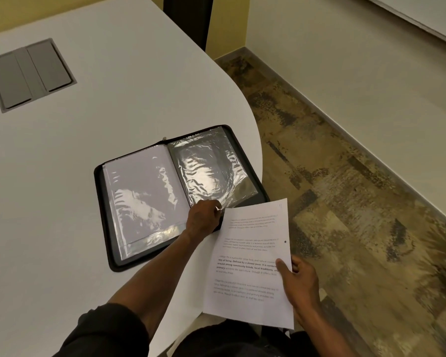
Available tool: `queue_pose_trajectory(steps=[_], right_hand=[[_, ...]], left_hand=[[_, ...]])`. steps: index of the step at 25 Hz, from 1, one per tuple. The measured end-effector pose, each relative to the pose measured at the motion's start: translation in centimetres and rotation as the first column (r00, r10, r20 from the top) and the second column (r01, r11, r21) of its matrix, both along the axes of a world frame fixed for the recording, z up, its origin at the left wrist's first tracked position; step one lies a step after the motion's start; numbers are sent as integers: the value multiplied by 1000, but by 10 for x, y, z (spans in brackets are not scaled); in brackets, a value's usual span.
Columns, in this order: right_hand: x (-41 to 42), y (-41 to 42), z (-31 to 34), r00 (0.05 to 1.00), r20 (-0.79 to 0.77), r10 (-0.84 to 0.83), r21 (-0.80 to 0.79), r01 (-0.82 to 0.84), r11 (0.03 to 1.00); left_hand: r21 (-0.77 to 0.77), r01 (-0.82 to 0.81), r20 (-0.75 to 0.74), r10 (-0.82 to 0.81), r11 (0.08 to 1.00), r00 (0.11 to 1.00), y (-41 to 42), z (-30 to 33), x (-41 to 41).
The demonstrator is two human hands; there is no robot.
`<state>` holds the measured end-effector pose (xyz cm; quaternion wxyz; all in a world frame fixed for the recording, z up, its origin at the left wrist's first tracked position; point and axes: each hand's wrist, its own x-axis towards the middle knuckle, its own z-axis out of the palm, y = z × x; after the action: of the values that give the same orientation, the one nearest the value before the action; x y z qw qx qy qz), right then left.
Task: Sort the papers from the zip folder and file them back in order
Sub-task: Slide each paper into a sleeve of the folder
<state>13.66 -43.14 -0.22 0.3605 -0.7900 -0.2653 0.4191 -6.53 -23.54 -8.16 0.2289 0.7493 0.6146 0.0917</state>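
The zip folder (165,199) lies open on the white table (62,163) near its curved edge; the left hand (204,219) pinches a clear sleeve (211,166) at its lower corner; the right hand (298,282) grips 1 printed paper (252,253) beside the folder, thumb on top.

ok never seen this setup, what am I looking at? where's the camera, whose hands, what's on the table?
There is no robot here: a person works with bare hands, and the single picture comes from a wide-angle camera on their head, looking forward and down. A black zip folder lies open on the white table, showing clear plastic sleeves; the left-hand sleeve has paper in it, the right-hand one looks empty. The left hand pinches the lower edge of the right-hand sleeve. The right hand grips printed sheets of paper, held off the table's edge. A grey cable hatch sits in the tabletop further away.
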Motion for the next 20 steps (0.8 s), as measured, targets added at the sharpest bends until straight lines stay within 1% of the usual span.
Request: queue_pose_trajectory(steps=[4,9,15,17,20], right_hand=[[-2,5,-4,997,-78,-8,-9,7,1000],[-4,7,-5,995,-101,-1,-10,0,1000],[11,-17,-1,980,-147,-132,14,136,991],[12,-20,-2,979,-140,-145,6,148,989],[5,-15,-2,990,-88,-113,2,114,994]], left_hand=[[-16,33,9,-33,999,999,1,2,0],[-6,46,-1,-46,999,999,0,3,-1],[-5,31,-38,-31,1000,999,0,4,0],[-12,28,-41,-28,1000,999,0,4,1],[-4,10,-13,-10,1000,1000,-1,2,2]])
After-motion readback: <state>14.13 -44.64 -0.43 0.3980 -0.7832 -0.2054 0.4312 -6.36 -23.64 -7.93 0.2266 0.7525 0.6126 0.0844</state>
